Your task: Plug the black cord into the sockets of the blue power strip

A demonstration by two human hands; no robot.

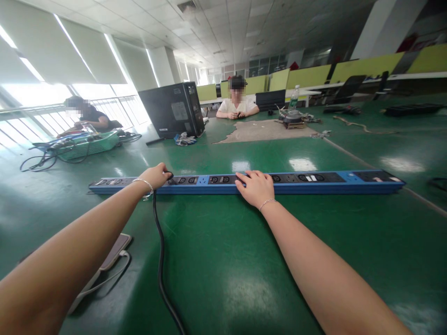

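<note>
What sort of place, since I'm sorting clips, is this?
Probably an office used as a workshop: yellow-green partitions stand behind, while a black computer case and blue power strip share a green tabletop.

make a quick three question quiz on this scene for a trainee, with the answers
1. What does the left hand hold?
2. True or false: the right hand is lifted well clear of the blue socket strip.
3. Pick one. The tabletop under the strip is mostly:
a) white
b) green
c) yellow

Key:
1. The end of a black cable.
2. False; it rests on the strip.
3. b
</note>
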